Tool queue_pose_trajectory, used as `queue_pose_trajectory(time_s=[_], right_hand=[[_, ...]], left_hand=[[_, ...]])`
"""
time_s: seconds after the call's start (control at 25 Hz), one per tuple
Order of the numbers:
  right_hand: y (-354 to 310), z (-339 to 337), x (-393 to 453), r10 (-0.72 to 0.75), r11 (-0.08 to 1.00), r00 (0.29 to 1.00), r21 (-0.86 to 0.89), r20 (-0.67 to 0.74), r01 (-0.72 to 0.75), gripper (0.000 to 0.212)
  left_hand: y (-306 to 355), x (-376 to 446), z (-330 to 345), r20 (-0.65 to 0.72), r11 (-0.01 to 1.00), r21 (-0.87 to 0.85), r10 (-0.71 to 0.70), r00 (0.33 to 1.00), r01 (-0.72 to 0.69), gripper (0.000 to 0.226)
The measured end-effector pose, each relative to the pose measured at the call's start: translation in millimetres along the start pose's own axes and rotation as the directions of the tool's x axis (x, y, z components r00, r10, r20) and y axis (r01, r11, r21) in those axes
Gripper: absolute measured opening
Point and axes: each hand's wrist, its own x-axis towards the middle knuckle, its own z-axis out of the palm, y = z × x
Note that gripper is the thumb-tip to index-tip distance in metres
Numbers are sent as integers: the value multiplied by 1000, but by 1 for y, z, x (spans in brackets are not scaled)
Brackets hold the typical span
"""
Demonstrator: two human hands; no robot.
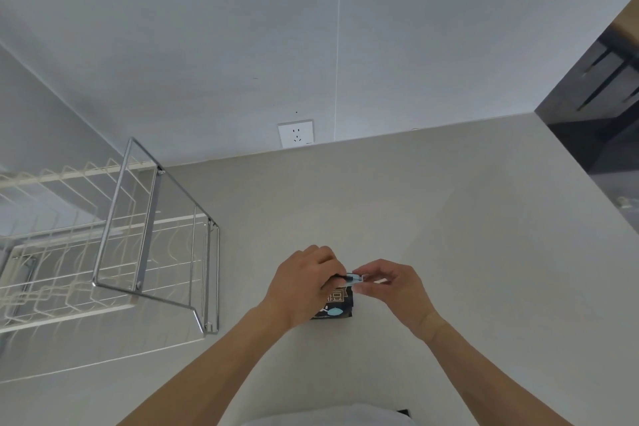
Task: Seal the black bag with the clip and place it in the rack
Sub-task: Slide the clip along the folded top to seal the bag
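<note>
Nearest the person, both forearms reached out over the pale counter (432, 218). The left hand (304, 284) was curled over the top of the black bag (337, 304), fingers closed around its upper edge, covering most of that side. The right hand (394, 287) pinched the blue clip (356, 278) between thumb and forefinger, the other fingers loose and spread. The clip sat right at the bag's top edge, touching the left hand's fingertips. Whether it was already biting the bag, I couldn't tell (too small, half hidden).

The bag stood on the counter between the hands, roughly upright, its printed face toward the person.

Sealing looked like the step in hand, not finished.

Risks, as judgement: the clip could catch only part of the folded top, since the left hand hid the fold, and the seal would then gape. If the left hand's grip loosened, the top could unroll. A light bag could also tip over under the push.

Further left, well apart from the bag, stood the wire rack (152, 235), its metal frame tilted out toward the bag. On the move over, the bag might snag that frame.

Beyond, on the wall, a white socket (296, 133).
</note>
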Motion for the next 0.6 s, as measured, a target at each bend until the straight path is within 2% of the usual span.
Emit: queue_pose_trajectory(time_s=[0.16, 0.24, 0.44, 0.6], right_hand=[[5, 2, -4, 144, 961, 981, 216, 129, -170, 16], [9, 4, -5, 189, 927, 965, 292, 182, -237, 17], [5, 7, -4, 182, 921, 966, 313, 186, -233, 18], [3, 8, -5, 198, 922, 961, 296, 192, -249, 17]], left_hand=[[-4, -7, 3, 33, 946, -242, -213, 976, 215, 10], [-9, -7, 1, 79, 914, -311, -249, 965, 261, 13], [-15, -6, -5, 96, 906, -331, -245, 965, 263, 15], [-9, -12, -2, 17, 949, -276, -154, 988, 153, 15]])
